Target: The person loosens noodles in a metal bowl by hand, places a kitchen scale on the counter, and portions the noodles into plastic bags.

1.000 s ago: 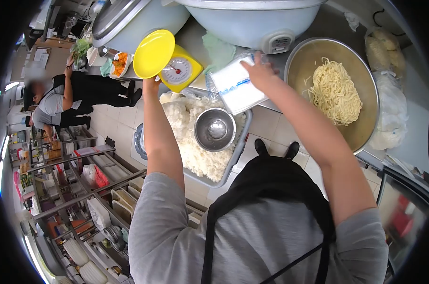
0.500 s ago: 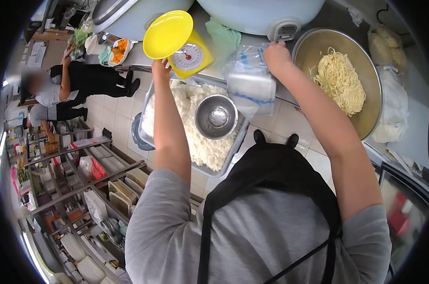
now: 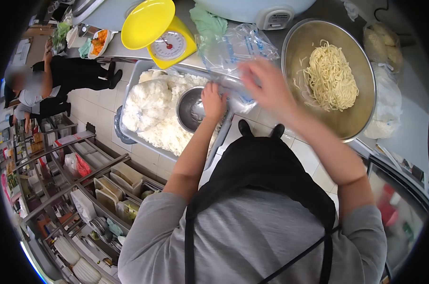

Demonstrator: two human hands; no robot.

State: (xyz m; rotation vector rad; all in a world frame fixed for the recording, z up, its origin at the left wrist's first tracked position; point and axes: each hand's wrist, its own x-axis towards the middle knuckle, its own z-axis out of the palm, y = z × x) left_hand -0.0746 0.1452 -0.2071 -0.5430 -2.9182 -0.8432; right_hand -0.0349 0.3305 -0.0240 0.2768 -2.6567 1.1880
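Observation:
My left hand (image 3: 214,100) is over the right rim of a steel bowl (image 3: 188,111), its fingertips near the lower edge of clear plastic bags (image 3: 233,47). Whether it grips the plastic or the bowl cannot be made out. Blurred by motion, my right hand (image 3: 266,85) has its fingers apart just right of the plastic. The bowl rests on white rice (image 3: 165,137) in a grey tub (image 3: 129,94), beside a clear bag of rice (image 3: 146,106). A yellow scale (image 3: 174,45) with a tilted yellow pan (image 3: 147,23) stands behind the tub.
A large steel bowl (image 3: 295,52) of noodles (image 3: 332,78) is on the right, with filled plastic bags (image 3: 387,104) beyond it. A green cloth (image 3: 207,21) and a light-blue cooker (image 3: 257,9) are at the back. Two people stand at the far left, near shelving (image 3: 77,175).
My left hand has left the scale and moved right, over the small bowl. My right hand has come down and left from the counter. The plastic now lies spread behind the hands.

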